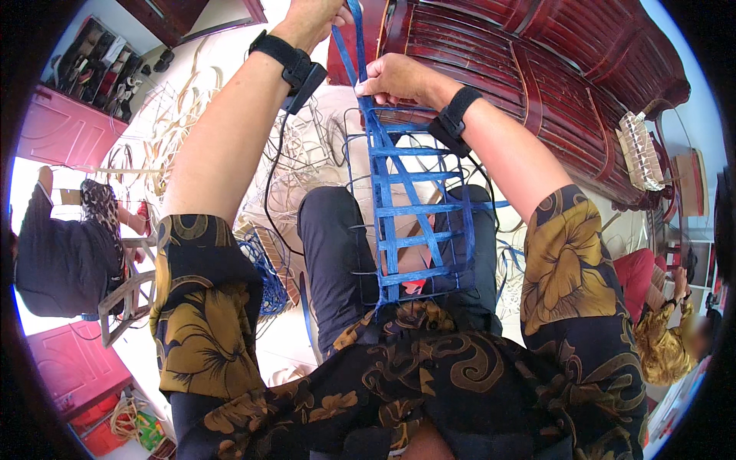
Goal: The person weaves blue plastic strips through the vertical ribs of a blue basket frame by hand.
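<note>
A rectangular wire frame, partly woven with flat blue straps in crosswise and diagonal runs, rests on my lap between my knees. My left hand, high at the top edge, grips a blue strap that runs down to the frame. My right hand pinches the blue straps just above the frame's far end, thumb against them. Black devices with cables are strapped to both my wrists. The fingertips of my left hand are partly cut off by the picture's edge.
A dark red wooden bench stands ahead right. Tangled pale strips and a blue bundle lie on the floor. One person sits at left, another at right. A shoe rack stands back left.
</note>
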{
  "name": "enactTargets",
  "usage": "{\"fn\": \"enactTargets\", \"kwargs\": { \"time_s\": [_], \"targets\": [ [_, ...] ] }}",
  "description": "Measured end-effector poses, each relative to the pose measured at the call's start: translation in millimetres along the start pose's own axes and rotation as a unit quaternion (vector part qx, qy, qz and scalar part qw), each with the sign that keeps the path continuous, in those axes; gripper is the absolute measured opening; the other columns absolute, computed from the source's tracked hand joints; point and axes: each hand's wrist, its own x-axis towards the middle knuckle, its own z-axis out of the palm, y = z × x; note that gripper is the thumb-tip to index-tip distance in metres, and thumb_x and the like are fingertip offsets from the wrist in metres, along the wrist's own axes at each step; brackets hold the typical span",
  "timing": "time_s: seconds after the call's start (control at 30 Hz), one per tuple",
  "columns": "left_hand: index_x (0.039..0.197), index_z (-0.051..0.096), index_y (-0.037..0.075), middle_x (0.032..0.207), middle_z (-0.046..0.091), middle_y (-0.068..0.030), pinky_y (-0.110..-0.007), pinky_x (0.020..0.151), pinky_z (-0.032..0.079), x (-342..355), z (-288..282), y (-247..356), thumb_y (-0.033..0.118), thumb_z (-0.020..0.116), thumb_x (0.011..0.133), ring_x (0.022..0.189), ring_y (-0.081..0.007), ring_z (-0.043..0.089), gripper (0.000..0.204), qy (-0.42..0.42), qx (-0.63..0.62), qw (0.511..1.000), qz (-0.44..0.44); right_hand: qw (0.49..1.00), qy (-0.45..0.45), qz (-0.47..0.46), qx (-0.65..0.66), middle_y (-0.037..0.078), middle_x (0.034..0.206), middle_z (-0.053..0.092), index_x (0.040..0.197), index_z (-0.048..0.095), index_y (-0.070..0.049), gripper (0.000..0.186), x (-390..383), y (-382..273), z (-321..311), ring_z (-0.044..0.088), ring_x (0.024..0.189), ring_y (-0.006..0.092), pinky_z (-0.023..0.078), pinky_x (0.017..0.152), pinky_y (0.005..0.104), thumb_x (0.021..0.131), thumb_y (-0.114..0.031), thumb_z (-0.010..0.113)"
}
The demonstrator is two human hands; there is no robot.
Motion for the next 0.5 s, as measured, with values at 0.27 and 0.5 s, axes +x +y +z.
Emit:
{"fn": "enactTargets", "kwargs": {
  "time_s": [0.27, 0.5],
  "targets": [
    [0.085, 0.067, 0.007, 0.071, 0.059, 0.0001, -0.025, 0.057, 0.041, -74.7, 14.2, -62.0, 0.040, 0.065, 0.094, 0.064, -0.0100, 0.053, 0.034, -0.060, 0.184, 0.979, -0.065, 0.956, 0.215, -0.010, 0.199, 0.004, 0.077, 0.068, 0.093, 0.071, -0.006, 0.022, 72.1, 56.8, -75.1, 0.059, 0.063, 0.0107, 0.044, 0.049, 0.0240, 0.097, -0.027, 0.064],
    [0.099, 0.072, 0.008, 0.078, 0.060, 0.0016, -0.023, 0.061, 0.046, -91.3, 15.6, -89.6, 0.035, 0.063, 0.097, 0.067, -0.0070, 0.054, 0.029, -0.186, 0.121, 0.969, -0.109, 0.895, 0.293, -0.171, 0.290, 0.007, 0.073, 0.062, 0.088, 0.059, -0.004, 0.017, 72.1, -64.6, -164.7, 0.054, 0.057, 0.0167, 0.044, 0.049, 0.0304, 0.100, -0.016, 0.054]
  ]
}}
